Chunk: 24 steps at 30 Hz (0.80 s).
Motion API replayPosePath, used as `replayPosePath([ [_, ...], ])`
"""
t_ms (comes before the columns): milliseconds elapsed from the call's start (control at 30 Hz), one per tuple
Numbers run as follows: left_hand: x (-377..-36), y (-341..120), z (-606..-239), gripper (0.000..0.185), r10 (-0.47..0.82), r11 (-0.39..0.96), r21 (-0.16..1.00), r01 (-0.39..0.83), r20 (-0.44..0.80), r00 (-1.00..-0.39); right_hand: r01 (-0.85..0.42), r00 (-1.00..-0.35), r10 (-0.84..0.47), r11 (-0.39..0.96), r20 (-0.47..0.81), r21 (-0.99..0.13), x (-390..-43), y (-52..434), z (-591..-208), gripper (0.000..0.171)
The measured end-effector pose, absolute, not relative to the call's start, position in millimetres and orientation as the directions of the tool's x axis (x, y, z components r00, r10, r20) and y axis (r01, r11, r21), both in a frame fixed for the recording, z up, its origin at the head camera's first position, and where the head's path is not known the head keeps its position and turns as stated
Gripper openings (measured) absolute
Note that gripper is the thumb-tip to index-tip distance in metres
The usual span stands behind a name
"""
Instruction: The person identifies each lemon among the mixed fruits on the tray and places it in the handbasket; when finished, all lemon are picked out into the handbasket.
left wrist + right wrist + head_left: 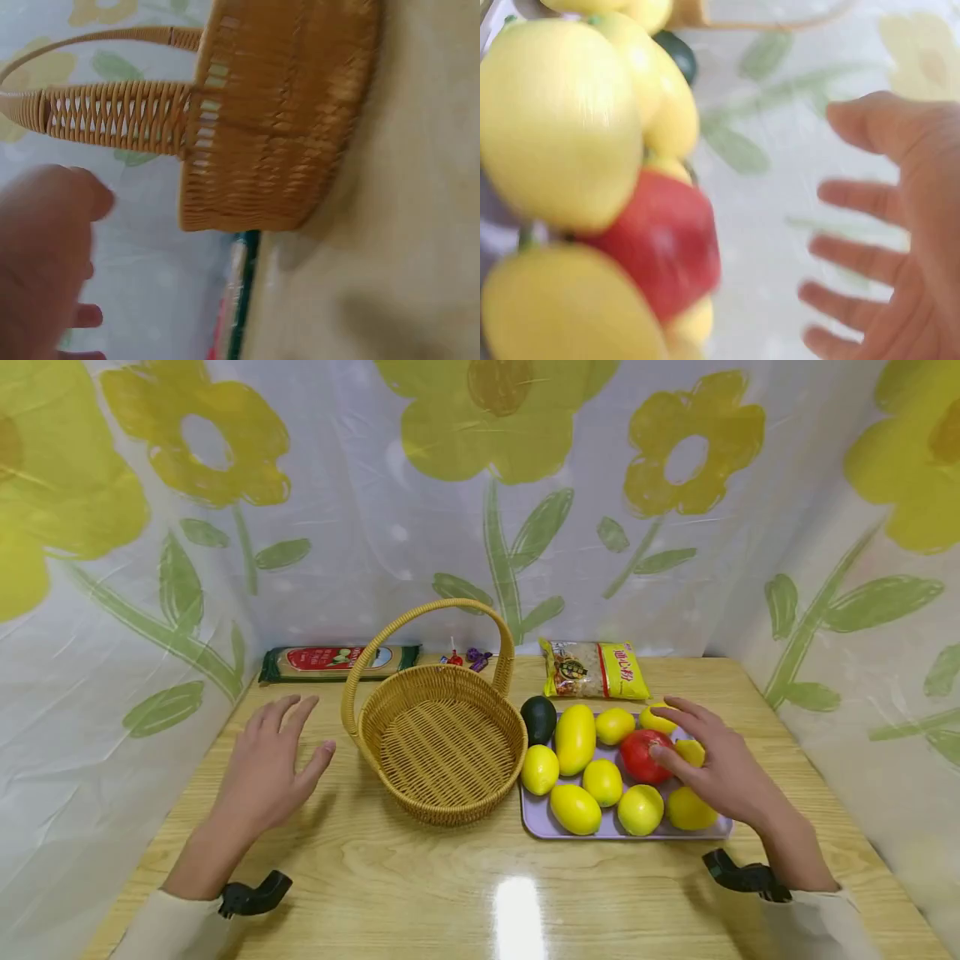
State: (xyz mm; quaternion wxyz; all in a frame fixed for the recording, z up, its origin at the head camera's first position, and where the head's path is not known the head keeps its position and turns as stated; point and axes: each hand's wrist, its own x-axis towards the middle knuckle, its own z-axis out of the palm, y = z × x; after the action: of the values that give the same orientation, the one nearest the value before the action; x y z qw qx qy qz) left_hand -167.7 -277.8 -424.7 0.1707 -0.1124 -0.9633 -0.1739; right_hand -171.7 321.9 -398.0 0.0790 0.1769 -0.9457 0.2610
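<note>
We held the right hand point(716, 768) over the lilac tray point(536, 827), fingers spread and relaxed, gripping nothing; its thumb lay against the red fruit point(645, 754), which sat among yellow fruits near the tray's middle. The red fruit is roundish, with no marked long axis. The left hand point(266, 772) hovered open and empty, just left of the wicker basket point(442, 752). The basket lay between the two hands, so the right hand was much the nearer to the fruit.
</note>
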Motion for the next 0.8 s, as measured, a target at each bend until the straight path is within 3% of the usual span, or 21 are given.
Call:
replayPosePath([
  [133, -142, -277, -433, 0.067, 0.142, 0.804, 0.51, 0.305, 0.334, -0.932, -0.362, -0.929, -0.229, 0.718, 0.29, -0.594, -148, 353, -407, 0.04],
  [267, -115, -265, -449, 0.066, 0.12, 0.643, 0.71, 0.288, 0.278, -0.953, -0.357, -0.934, -0.201, 0.562, 0.295, -0.746, -128, 374, -425, 0.036],
  [400, -93, -233, -469, 0.067, 0.039, 0.364, 0.901, 0.235, 0.237, -0.971, -0.351, -0.936, -0.162, 0.337, 0.314, -0.873, -118, 385, -441, 0.035],
  [500, -82, -202, -481, 0.071, -0.03, 0.175, 0.96, 0.219, 0.228, -0.973, -0.359, -0.932, -0.152, 0.245, 0.33, -0.9, -120, 390, -452, 0.035],
  [567, -78, -182, -488, 0.075, -0.064, 0.113, 0.964, 0.239, 0.247, -0.967, -0.358, -0.931, -0.166, 0.225, 0.326, -0.906, -122, 391, -459, 0.035],
  [667, -76, -156, -496, 0.08, -0.094, 0.083, 0.963, 0.257, 0.264, -0.96, -0.347, -0.934, -0.194, 0.312, 0.299, -0.884, -125, 393, -469, 0.033],
  [800, -78, -133, -501, 0.083, -0.102, 0.155, 0.96, 0.232, 0.249, -0.963, -0.36, -0.93, -0.233, 0.433, 0.283, -0.826, -126, 393, -478, 0.03],
])
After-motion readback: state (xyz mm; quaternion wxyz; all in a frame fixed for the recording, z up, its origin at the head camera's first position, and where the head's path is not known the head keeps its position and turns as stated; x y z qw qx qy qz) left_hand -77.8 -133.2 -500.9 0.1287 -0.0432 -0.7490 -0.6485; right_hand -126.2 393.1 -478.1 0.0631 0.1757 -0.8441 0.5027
